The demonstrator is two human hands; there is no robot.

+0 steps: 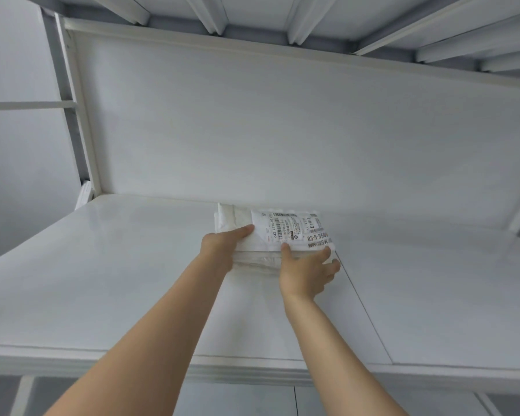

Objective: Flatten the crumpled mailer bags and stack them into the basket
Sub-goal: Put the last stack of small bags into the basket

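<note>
A small stack of white mailer bags lies near the back of a white shelf, the top bag showing a shipping label with barcodes. My left hand grips the stack's left near corner, thumb on top and fingers underneath. On the right near edge my right hand holds the stack with its thumb pressed on the label and its fingers curled below the edge. No basket is in view.
A white back panel closes the shelf behind the bags. White metal frame posts stand at the left, and beams run overhead. The shelf's front lip crosses below my forearms.
</note>
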